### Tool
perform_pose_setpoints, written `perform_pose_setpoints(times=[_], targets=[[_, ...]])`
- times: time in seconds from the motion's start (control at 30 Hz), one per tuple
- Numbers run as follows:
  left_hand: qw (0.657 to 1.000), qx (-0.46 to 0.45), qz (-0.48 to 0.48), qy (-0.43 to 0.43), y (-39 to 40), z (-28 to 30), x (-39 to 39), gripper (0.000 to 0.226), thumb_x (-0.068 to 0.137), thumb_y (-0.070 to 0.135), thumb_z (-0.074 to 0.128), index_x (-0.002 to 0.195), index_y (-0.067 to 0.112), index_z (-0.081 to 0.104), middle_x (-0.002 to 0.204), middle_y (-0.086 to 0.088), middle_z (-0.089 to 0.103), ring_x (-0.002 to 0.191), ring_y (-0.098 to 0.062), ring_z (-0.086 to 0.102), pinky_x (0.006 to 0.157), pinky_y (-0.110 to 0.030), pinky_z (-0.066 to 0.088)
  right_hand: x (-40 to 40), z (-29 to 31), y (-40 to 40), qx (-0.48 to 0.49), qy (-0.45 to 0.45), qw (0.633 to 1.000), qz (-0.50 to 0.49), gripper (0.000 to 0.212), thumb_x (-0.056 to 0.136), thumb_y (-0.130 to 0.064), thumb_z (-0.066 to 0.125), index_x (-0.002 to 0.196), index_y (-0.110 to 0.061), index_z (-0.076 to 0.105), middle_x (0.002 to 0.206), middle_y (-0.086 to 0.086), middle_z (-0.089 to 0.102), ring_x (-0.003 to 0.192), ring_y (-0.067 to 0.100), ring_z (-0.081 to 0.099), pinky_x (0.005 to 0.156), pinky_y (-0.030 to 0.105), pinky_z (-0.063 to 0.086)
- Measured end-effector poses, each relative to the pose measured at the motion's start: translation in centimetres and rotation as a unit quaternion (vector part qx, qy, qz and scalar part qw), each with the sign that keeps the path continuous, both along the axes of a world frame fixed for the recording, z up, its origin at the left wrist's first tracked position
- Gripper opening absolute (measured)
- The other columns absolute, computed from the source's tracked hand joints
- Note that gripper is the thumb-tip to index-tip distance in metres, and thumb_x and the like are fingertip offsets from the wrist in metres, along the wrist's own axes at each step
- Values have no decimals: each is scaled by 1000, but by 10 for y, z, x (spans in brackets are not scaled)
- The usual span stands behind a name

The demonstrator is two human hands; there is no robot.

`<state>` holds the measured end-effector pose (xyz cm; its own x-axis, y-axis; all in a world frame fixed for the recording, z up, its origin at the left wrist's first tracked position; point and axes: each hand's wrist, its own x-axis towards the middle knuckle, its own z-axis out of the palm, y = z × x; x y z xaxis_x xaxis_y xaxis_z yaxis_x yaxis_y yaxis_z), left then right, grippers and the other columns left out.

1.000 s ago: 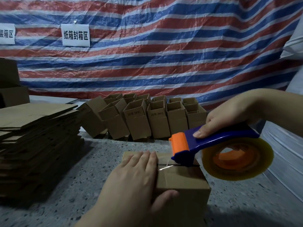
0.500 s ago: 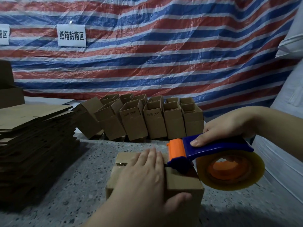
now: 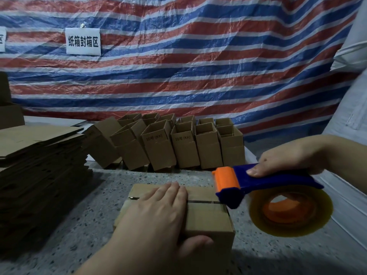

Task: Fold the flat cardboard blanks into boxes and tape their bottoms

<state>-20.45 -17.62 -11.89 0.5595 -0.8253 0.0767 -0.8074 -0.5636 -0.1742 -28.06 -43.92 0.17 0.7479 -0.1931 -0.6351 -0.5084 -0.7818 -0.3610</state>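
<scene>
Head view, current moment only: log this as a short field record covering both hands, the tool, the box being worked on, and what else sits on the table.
left hand: left hand lies flat on top of the box, thumb down its near side
right hand: right hand grips the tape dispenser handle
tool: tape dispenser, blue with orange front, nose at the box's right top edge
box: box on the table, flaps closed, centre seam showing
finished: open boxes in rows behind
stock: stack of flat cardboard at left
</scene>
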Motion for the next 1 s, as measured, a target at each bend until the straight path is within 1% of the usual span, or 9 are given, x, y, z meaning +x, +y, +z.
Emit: perform_pose_setpoints(times=[0.1, 0.2, 0.27, 0.37, 0.43, 0.6, 0.77, 0.93, 1.0], targets=[[1000, -12, -10, -5, -1, -2, 1, 119, 52, 92, -8, 153, 29, -19, 165, 4, -9, 152, -15, -3, 104, -30, -14, -7, -6, -7, -22, 5, 1000, -10, 69, 68, -73, 61, 99, -13, 69, 79, 0, 71, 67, 11, 66, 66, 22, 52], [1000, -18, -16, 17, -1, 1, -2, 107, 55, 92, -5, 144, 39, -31, 165, 4, -10, 152, -16, -3, 104, -30, -12, -7, -15, -7, -28, 3, 1000, -2, 72, 65, -75, 61, 99, -13, 70, 82, 1, 70, 70, 12, 65, 70, 23, 51], [999, -20, -15, 22, -2, 4, -5, 98, 63, 93, 1, 138, 43, -38, 162, 2, -20, 151, -18, -8, 105, -31, -11, -7, -18, -8, -23, -5, 1000, -3, 72, 64, -76, 61, 99, -13, 70, 82, 1, 70, 70, 12, 65, 71, 23, 51], [999, -18, -24, 11, -15, 6, -9, 102, 73, 92, 11, 143, 32, -32, 150, 2, -38, 147, -18, -23, 105, -38, -19, -7, -21, -9, -15, -12, 1000, -5, 72, 64, -76, 61, 99, -14, 69, 81, -1, 70, 70, 11, 65, 70, 22, 51], [999, -21, -41, 23, -28, 5, -14, 104, 77, 90, 15, 148, 26, -26, 155, 1, -32, 147, -17, -23, 106, -37, -21, -7, -22, -9, -14, -16, 1000, -3, 72, 62, -77, 61, 98, -15, 69, 79, -2, 70, 69, 10, 65, 68, 21, 51], [998, -26, -47, 21, -39, -7, -15, 99, 81, 86, 16, 153, 28, -17, 165, -4, -8, 152, -22, -5, 115, -36, -8, -10, -24, -14, 8, -27, 1000, 0, 70, 67, -77, 64, 98, -14, 69, 80, -2, 71, 69, 10, 66, 67, 20, 52], [996, -32, -76, 24, -36, -7, -15, 97, 61, 89, -5, 144, 43, -30, 165, -4, -10, 152, -23, -3, 109, -34, -8, -20, -26, -25, 25, -41, 999, 8, 64, 71, -70, 61, 100, -13, 67, 81, -1, 71, 70, 11, 65, 69, 22, 52], [995, -50, -85, 16, -34, -8, -16, 87, 65, 87, -3, 137, 51, -36, 165, -6, -10, 152, -23, -3, 108, -32, -10, -34, -27, -34, 15, -42, 999, 28, 48, 78, -66, 57, 89, -19, 67, 76, -5, 70, 67, 9, 64, 69, 22, 49], [994, -53, -89, 13, -34, -8, -17, 83, 67, 86, -2, 135, 53, -36, 165, -7, -9, 152, -24, -3, 108, -32, -10, -37, -28, -33, -21, -50, 998, 36, 52, 79, -70, 59, 90, -20, 68, 79, -5, 71, 70, 9, 66, 70, 20, 49]])
